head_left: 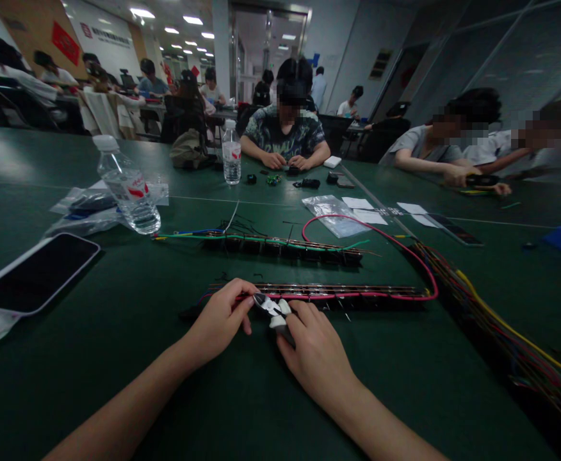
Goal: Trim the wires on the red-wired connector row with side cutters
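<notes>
My right hand (312,349) grips small cutters (271,309) with pale handles, their jaws pointing left at the near strip (338,293) of dark parts. My left hand (220,317) pinches the left end of that strip, fingertips right beside the cutter jaws. A pink wire (396,246) runs along the strip, loops up at its right end and curves back over the table. A second strip (285,245) lies farther away with a green wire along it.
A phone (35,272) lies face up at the left. A water bottle (127,187) stands on plastic bags behind it. A thick bundle of coloured wires (496,320) runs along the right. A clear bag (335,214) and paper slips lie beyond. People sit working across the green table (117,333).
</notes>
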